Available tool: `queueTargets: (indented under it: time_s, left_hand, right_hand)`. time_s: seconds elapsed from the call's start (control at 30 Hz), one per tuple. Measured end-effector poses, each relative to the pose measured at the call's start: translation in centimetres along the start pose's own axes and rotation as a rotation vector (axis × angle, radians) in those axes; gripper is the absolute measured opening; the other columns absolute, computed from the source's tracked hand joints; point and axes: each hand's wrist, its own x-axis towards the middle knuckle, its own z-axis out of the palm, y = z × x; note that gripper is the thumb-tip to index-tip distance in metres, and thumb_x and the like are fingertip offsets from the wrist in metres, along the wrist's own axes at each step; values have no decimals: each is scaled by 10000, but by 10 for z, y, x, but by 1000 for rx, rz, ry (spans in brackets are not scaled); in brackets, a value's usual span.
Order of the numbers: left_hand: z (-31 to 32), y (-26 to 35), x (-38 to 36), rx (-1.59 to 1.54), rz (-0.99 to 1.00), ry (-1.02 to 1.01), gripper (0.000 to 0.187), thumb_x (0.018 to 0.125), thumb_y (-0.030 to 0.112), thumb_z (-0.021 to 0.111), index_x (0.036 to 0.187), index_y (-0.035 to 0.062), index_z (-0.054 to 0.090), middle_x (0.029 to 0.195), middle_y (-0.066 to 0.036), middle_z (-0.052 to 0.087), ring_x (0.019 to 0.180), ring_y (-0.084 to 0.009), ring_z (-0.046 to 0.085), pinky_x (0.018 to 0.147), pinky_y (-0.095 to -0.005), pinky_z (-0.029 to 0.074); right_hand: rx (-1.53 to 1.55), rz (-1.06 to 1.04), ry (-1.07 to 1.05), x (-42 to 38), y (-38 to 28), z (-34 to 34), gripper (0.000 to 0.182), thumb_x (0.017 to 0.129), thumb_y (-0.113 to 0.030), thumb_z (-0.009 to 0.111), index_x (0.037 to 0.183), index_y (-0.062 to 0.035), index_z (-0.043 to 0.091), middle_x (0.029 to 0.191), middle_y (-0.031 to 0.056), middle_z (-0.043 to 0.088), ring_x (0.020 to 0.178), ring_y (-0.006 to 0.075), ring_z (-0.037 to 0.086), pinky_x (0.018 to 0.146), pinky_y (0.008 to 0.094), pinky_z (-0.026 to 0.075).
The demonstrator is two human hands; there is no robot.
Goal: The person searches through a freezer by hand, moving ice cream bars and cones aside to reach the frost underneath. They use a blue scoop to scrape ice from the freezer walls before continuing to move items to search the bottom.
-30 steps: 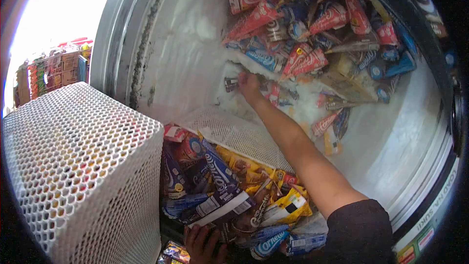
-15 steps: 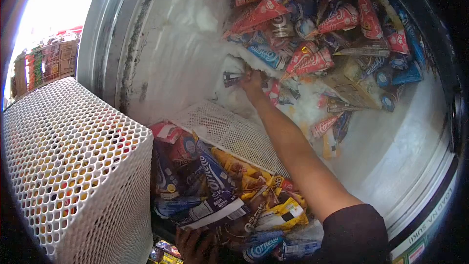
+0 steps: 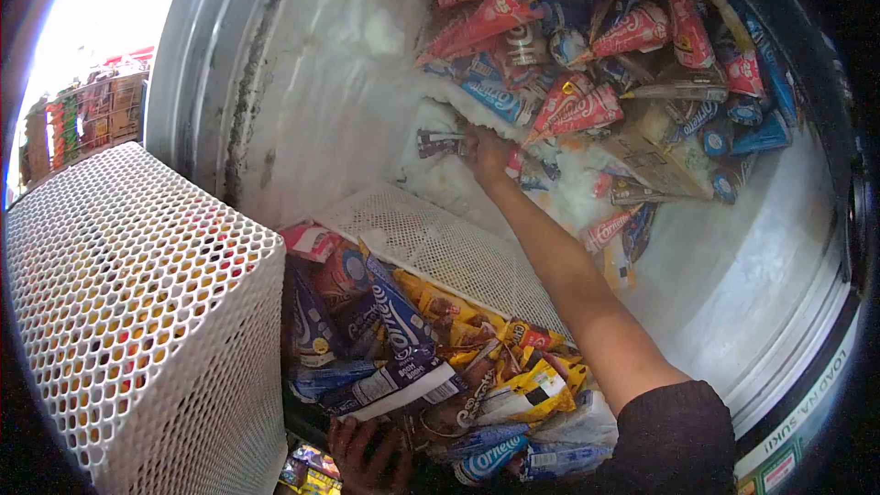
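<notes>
My right hand point(image 3: 488, 154) reaches deep into the frosty freezer, its fingers closed on the end of a dark wrapped ice cream point(image 3: 438, 142) with white print. This ice cream lies in the frost against the freezer's left wall; its other end is hidden by the hand. At the bottom, my left hand point(image 3: 368, 454) rests near the front edge, fingers apart and nothing visible in them. Just above it, a purple-and-white ice cream wrapper point(image 3: 399, 394) lies on a heap of cones and yellow packs point(image 3: 532, 394) in a white mesh basket point(image 3: 440, 229).
Red and blue Cornetto cones point(image 3: 573, 110) pile up at the back, with a worn cardboard box point(image 3: 660, 160) among them. Thick frost point(image 3: 568, 197) covers the freezer floor. A tall white mesh basket point(image 3: 137, 257) stands on the left, beside the freezer wall point(image 3: 312, 101).
The view has shifted slightly. My right hand has moved slightly right, still at the dark wrapped ice cream. More of my left hand shows, its fingers a little higher.
</notes>
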Motion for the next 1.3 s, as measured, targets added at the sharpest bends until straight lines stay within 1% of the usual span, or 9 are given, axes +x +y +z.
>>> queueTargets:
  time_s: [0.07,0.27,0.43,0.53,0.63,0.77,0.83,0.93,1.3]
  left_hand:
    - [-3,5,2,-13,-19,-20,290,833,247,547,1068,79,572,1185,-170,491,1189,-398,389,1000,-565,292]
    - [-9,14,12,-26,-60,-22,301,820,270,557,1063,94,567,1198,-162,473,1204,-400,367,1001,-579,278]
    - [-20,21,23,-8,-94,-45,311,809,289,565,1060,105,563,1208,-156,459,1217,-402,349,1002,-591,266]
    - [-6,14,19,-17,-78,-34,306,813,281,562,1061,101,563,1204,-159,464,1210,-400,357,999,-586,273]
    - [-2,8,19,1,-50,-13,298,820,268,557,1063,95,564,1198,-162,472,1200,-397,370,995,-578,284]
    - [-1,-6,22,25,-7,7,288,829,251,551,1065,86,565,1190,-167,483,1187,-394,386,989,-567,299]
    - [2,-6,20,22,-2,15,283,834,243,548,1066,82,565,1185,-170,488,1181,-392,395,986,-562,306]
    - [9,-5,16,18,13,28,276,840,231,543,1068,76,566,1179,-174,497,1171,-389,407,982,-554,317]
    - [19,-8,13,30,117,94,251,865,185,525,1074,53,569,1156,-187,526,1135,-380,453,966,-525,358]
  right_hand:
    - [371,234,52,-11,-3,-7,179,845,-91,566,1006,-34,617,744,23,568,606,99,508,496,242,405]
    - [-356,-29,-35,-6,22,-24,368,825,-203,577,1129,2,560,968,120,620,765,254,571,689,380,479]
    - [-1075,-432,-96,-13,11,-31,451,858,-167,464,1306,-148,412,1117,201,588,1054,344,558,983,509,320]
    - [-1242,-144,-245,-18,-19,-32,499,838,-151,465,1327,-173,364,1156,200,565,1115,336,511,1022,501,272]
    - [-1240,-357,-140,-26,-21,-30,475,832,-164,477,1300,-160,390,1178,217,542,1109,357,501,1015,479,292]
    - [-958,-228,-164,-37,-11,-35,423,831,-177,488,1244,-103,443,1155,227,548,1094,390,485,977,487,334]
    - [-1088,-308,-1,-43,-4,-41,381,874,-215,432,1212,-43,459,1147,235,540,967,390,568,820,469,457]
    - [-939,-232,-18,-30,-1,-39,353,828,-205,497,1098,19,531,1068,245,579,1106,406,480,962,480,354]
    - [-1137,-166,-155,-14,-19,-39,461,806,-325,536,1088,39,554,1087,328,538,1007,426,552,923,462,413]
